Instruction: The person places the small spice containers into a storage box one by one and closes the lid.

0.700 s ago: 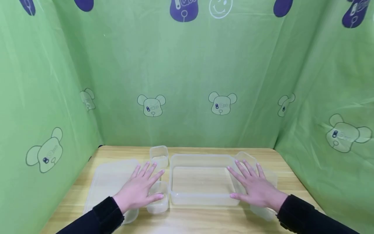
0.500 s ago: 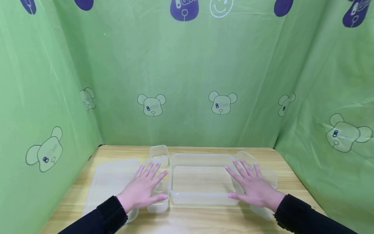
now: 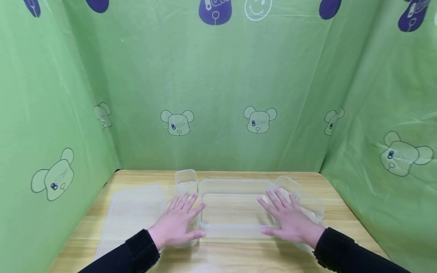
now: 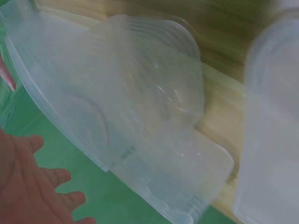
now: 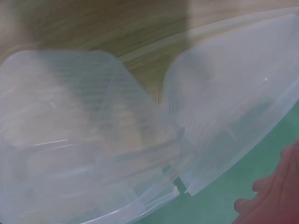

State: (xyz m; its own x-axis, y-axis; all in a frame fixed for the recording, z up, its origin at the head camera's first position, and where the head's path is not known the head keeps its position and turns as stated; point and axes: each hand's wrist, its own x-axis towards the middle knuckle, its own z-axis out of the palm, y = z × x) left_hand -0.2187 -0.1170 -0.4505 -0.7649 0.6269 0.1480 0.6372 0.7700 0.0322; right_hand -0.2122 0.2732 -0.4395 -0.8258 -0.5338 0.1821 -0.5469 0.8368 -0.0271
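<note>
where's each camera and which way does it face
Head: on the head, facing forward, down at clear boxes; left hand, right hand, dark sleeves show.
Left wrist: on that wrist, facing clear boxes; left hand partly shows.
Right wrist: on that wrist, facing clear boxes; right hand partly shows.
Both wrist views share table and green cloth.

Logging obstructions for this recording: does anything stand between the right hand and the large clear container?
Nothing visible: in the head view, the right hand overlaps the right end of the large container, with no object showing between them.
</note>
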